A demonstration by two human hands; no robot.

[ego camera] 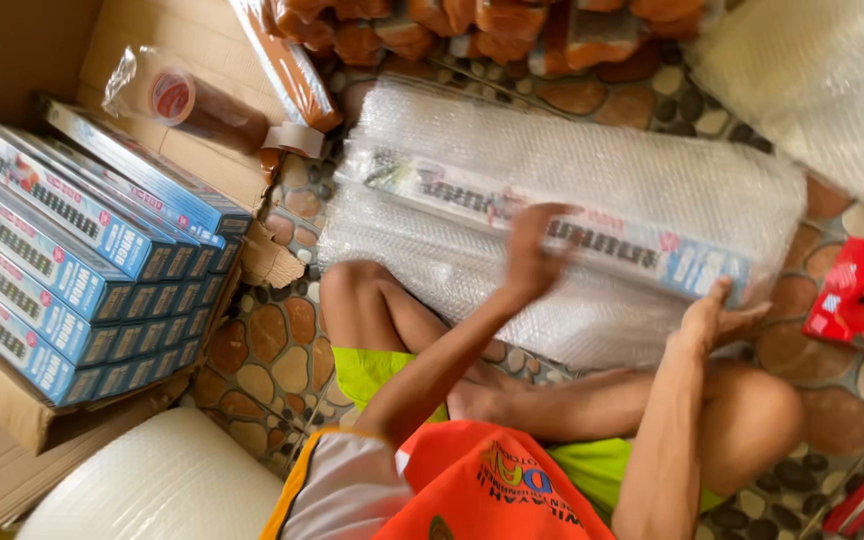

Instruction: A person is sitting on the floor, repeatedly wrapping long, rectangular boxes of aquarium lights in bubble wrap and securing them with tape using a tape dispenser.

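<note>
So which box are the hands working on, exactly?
Start at the big sheet of bubble wrap spread over the pebble floor. On it lies one long blue box, between the left hand and right hand. Unlike the stacked boxes in the carton, it lies alone.

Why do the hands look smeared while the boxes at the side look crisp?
In the head view, the left hand is streaked by motion blur, as is the blue box on the bubble wrap; the right hand is softer too. The stacked boxes stay sharp. Daylight is soft, with pale glare on the wrap.
</note>
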